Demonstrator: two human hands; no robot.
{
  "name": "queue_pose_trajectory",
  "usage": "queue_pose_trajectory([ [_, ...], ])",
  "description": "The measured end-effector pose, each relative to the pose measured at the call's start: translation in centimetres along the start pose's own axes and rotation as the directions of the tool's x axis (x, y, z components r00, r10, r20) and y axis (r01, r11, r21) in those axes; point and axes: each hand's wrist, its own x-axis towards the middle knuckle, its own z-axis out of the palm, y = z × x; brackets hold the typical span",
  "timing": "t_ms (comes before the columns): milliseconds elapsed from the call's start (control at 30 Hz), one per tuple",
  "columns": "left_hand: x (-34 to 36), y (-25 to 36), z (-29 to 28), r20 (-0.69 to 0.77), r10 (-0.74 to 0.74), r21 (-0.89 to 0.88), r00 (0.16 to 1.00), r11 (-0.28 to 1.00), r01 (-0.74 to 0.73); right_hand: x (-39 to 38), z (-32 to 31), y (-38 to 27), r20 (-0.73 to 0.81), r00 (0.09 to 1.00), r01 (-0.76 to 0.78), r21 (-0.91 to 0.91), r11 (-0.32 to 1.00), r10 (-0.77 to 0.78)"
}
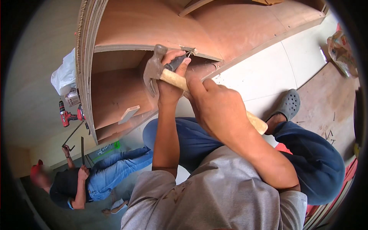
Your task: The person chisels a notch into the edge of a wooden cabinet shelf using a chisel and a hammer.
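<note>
Gripping hammer (174, 78) with both hands, right hand (216, 109), left hand (170, 82), plywood cabinet (126, 57), tiled floor (268, 73).

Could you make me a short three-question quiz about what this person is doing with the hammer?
1. True or false: both hands are on the hammer.
2. Which hand grips the wooden handle lower down: A) the left hand, B) the right hand?
3. What red tool lies on the floor to the left of the plywood cabinet?

Key
1. True: the left hand is up by the metal head, the right hand around the handle.
2. B.
3. A drill, near the second person lying on the floor.
</note>
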Motion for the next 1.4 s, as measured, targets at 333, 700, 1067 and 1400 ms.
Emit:
queue_pose_trajectory([
  [333,0.5,0.8,1.3,-0.031,-0.052,-0.019,0.998,0.998,0.052,0.3,-0.4,0.3,0.011,1.0,-0.016,-0.119,0.993,0.018],
  [700,0.0,0.4,0.9,-0.032,-0.069,-0.016,0.997,0.998,0.068,0.1,-1.5,-0.2,0.05,0.999,0.005,-0.05,0.999,-0.002],
  [1067,-3.8,-2.0,-0.4,-0.145,0.078,-0.181,0.986,0.978,-0.104,-1.5,-0.5,-2.6,-0.071,0.997,0.052,0.344,0.938,-0.029],
  [1400,-2.5,-2.8,-0.7,-0.083,0.141,-0.065,0.987,0.987,-0.146,-1.3,0.7,-1.2,-0.021,0.999,0.054,0.267,0.962,-0.05],
])
